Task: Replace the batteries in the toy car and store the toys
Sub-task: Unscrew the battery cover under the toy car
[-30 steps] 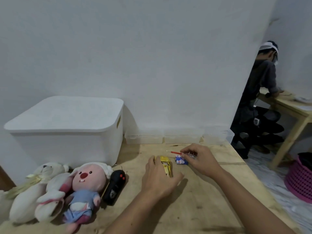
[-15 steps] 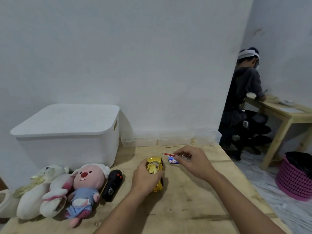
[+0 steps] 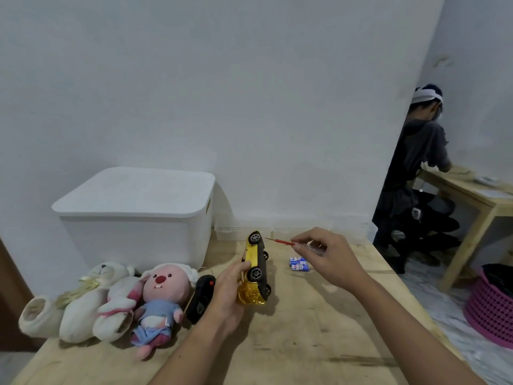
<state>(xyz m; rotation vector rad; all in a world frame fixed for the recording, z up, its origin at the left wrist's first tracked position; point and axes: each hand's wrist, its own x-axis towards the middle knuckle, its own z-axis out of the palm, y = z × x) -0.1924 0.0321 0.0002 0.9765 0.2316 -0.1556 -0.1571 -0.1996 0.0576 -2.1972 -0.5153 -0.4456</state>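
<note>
My left hand (image 3: 229, 293) grips a yellow toy car (image 3: 255, 269), lifted above the wooden table (image 3: 319, 329) and tipped on its side, wheels and dark underside facing right. My right hand (image 3: 330, 259) pinches a thin red-shafted screwdriver (image 3: 280, 242), its tip pointing left toward the car's upper end, a short gap apart. Two blue-and-white batteries (image 3: 299, 264) lie on the table below my right hand. A black remote control (image 3: 200, 298) lies just left of my left hand.
A lidded white storage box (image 3: 138, 215) stands at the back left. A pink plush (image 3: 159, 304) and a cream plush (image 3: 83, 301) lie in front of it. At right, a person sits at another wooden desk (image 3: 477, 195); a pink basket (image 3: 491, 307) is on the floor.
My left hand has lifted the car off the table and turned it onto its side. My right hand has raised the screwdriver off the batteries.
</note>
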